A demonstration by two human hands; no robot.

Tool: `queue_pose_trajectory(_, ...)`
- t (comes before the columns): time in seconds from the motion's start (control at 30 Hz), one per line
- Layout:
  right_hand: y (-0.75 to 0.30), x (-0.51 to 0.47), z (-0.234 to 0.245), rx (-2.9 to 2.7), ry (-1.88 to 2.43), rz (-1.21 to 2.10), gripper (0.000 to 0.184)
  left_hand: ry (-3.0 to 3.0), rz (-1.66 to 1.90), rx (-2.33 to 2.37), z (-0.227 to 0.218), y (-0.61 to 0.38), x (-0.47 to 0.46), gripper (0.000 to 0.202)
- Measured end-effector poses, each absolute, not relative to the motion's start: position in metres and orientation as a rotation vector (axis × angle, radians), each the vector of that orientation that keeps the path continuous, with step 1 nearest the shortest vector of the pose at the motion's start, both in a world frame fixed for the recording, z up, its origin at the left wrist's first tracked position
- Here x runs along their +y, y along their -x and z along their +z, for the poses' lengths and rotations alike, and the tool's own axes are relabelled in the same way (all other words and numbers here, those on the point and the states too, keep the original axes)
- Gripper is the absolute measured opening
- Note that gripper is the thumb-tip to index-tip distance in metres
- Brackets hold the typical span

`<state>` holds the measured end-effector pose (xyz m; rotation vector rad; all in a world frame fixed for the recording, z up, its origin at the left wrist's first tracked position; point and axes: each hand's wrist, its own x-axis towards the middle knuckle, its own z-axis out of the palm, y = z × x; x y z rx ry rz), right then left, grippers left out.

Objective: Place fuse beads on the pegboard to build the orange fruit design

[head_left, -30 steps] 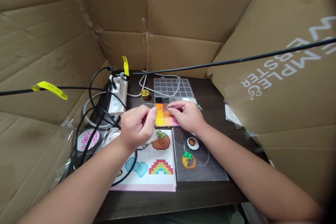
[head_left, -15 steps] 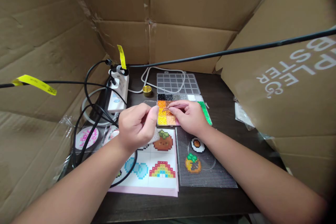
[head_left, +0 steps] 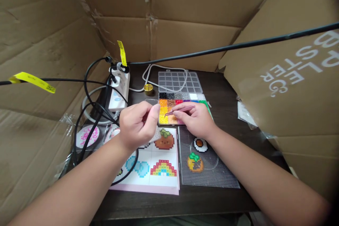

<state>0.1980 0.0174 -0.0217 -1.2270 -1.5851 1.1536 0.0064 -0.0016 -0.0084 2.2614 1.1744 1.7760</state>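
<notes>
My right hand (head_left: 200, 119) pinches pink tweezers (head_left: 188, 108), their bent tips over the yellow beads (head_left: 163, 119) near the front left of a compartment box (head_left: 172, 124). I cannot tell whether a bead sits between the tips. My left hand (head_left: 139, 123) hangs closed to the left of the box, thumb against the curled fingers; whatever it may hold is hidden. Below lies a printed pattern sheet (head_left: 164, 154), partly covered by my left hand and forearm. On the clear pegboard (head_left: 222, 176) are an orange fruit bead design (head_left: 195, 165) and a white, black-edged one (head_left: 200, 144).
Behind the box its clear lid (head_left: 180, 82) lies open beside a small gold tin (head_left: 148, 89). A white power strip (head_left: 118, 95) and looping black cables (head_left: 87, 113) occupy the left, near a dish of pink beads (head_left: 88, 136). Cardboard walls (head_left: 196, 42) surround the table.
The tweezer tips have moved toward me, from the orange-yellow compartments to the front yellow one. My right hand shifted slightly right and nearer; my left hand stayed almost still.
</notes>
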Motion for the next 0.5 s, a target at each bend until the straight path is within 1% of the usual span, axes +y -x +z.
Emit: queue_pose_trajectory(0.5, -0.1953, 0.0198, -0.0266, -1.608, 1.24, 1.093, 0.013, -2.277, 1.775, 1.179, -0.0081, -0.0068, -0.0015, 0.025)
